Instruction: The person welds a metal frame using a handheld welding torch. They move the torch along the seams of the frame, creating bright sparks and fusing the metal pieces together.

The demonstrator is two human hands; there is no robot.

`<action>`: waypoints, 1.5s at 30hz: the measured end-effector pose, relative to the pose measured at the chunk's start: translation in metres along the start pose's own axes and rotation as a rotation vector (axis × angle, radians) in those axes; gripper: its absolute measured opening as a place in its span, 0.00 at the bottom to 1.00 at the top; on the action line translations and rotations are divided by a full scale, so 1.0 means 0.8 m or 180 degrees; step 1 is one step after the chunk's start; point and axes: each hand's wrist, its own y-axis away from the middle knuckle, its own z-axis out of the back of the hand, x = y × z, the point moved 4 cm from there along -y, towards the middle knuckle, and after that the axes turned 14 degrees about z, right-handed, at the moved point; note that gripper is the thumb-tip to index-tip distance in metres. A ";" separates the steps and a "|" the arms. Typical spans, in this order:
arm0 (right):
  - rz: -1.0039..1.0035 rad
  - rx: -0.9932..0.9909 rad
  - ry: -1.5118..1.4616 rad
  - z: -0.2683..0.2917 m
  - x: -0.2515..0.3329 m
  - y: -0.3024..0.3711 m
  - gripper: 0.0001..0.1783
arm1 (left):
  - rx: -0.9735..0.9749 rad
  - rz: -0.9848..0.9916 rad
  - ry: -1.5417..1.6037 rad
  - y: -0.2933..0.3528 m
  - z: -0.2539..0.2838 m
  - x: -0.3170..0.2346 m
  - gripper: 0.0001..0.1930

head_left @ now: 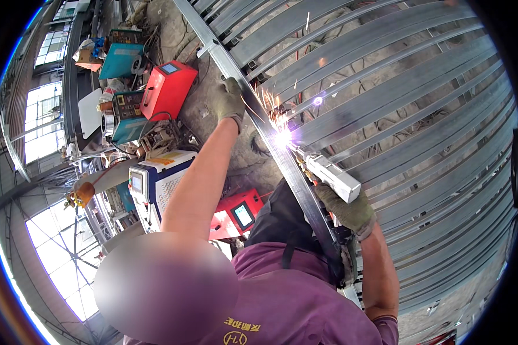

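My right hand, in an olive work glove, is closed round a silver-white welding gun. The gun's tip is at a long grey metal rail, where a bright white-violet glare and orange sparks hide the exact contact point. Farther along the same rail, my gloved left hand grips its left edge with curled fingers. Several parallel grey metal bars run off to the right from the rail, together forming a large frame.
Left of the rail stand a red machine with a small screen, teal wire-feed units and a white-and-blue cabinet. Another red unit sits close by my legs. Cables lie across the concrete floor and beneath the bars.
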 end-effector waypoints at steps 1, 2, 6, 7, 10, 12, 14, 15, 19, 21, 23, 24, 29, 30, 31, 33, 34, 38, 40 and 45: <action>-0.0031 0.0021 0.0013 0.000 -0.001 0.001 0.27 | 0.0349 0.0170 0.0269 0.010 -0.017 0.015 0.37; 0.0025 0.0034 0.0102 0.002 0.003 0.002 0.27 | 0.0715 0.0340 0.0545 0.023 -0.031 0.019 0.40; 0.0015 0.0045 0.0302 0.005 0.006 0.006 0.27 | 0.0395 0.0908 0.0655 0.042 -0.048 0.023 0.46; -0.0032 0.0041 0.0304 0.005 0.005 0.006 0.27 | 0.0381 0.0865 0.0643 0.038 -0.051 0.026 0.46; -0.0069 -0.0006 0.0177 0.006 -0.002 0.010 0.26 | 0.0648 0.0993 0.0561 0.037 -0.046 0.027 0.47; -0.0016 0.0007 0.0362 0.007 0.000 0.008 0.26 | 0.0575 0.0862 0.0522 0.029 -0.053 0.031 0.47; -0.0006 0.0015 0.0416 0.007 0.002 0.007 0.25 | 0.0455 0.0776 0.0460 0.032 -0.048 0.026 0.47; -0.0019 0.0008 0.0380 0.006 0.005 0.007 0.25 | 0.0377 0.0748 0.0423 0.035 -0.046 0.023 0.47; 0.0033 -0.0082 0.0122 0.003 0.010 0.005 0.25 | 0.0442 0.0774 0.0605 0.046 -0.038 0.007 0.46; 0.0234 -0.0063 0.0105 0.002 0.008 0.004 0.25 | 0.0338 0.0762 0.0578 0.044 -0.038 0.008 0.46; 0.0309 -0.0046 0.0085 0.002 0.008 0.003 0.25 | 0.0290 0.0726 0.0595 0.040 -0.042 0.014 0.46; 0.0285 -0.0045 0.0075 0.003 0.009 0.004 0.25 | 0.0298 0.0691 0.0626 0.038 -0.044 0.017 0.45; 0.0352 -0.0028 0.0107 0.005 0.011 0.005 0.25 | 0.0328 0.0676 0.0860 0.021 -0.063 0.040 0.43; 0.0289 -0.0037 0.0065 0.005 0.014 0.005 0.25 | 0.0275 0.0646 0.0797 0.018 -0.065 0.043 0.43; 0.0228 -0.0045 0.0024 0.004 0.015 0.006 0.25 | 0.0220 0.0618 0.0736 0.015 -0.067 0.047 0.43; 0.0304 -0.0011 0.0028 0.003 0.017 0.006 0.25 | 0.0331 0.0771 0.0900 0.008 -0.074 0.055 0.43; 0.0340 -0.0005 0.0028 0.004 0.017 0.006 0.24 | 0.0316 0.0764 0.0917 0.009 -0.075 0.053 0.43; 0.0389 0.0043 0.0126 0.006 0.019 0.006 0.25 | 0.0186 0.0663 0.0844 0.019 -0.066 0.041 0.44; 0.0367 0.0040 0.0098 0.006 0.018 0.006 0.25 | 0.0359 0.0816 0.0848 0.025 -0.060 0.033 0.44; 0.0527 0.0045 0.0187 0.006 0.017 0.007 0.24 | 0.0478 0.0857 0.0891 0.030 -0.048 0.024 0.44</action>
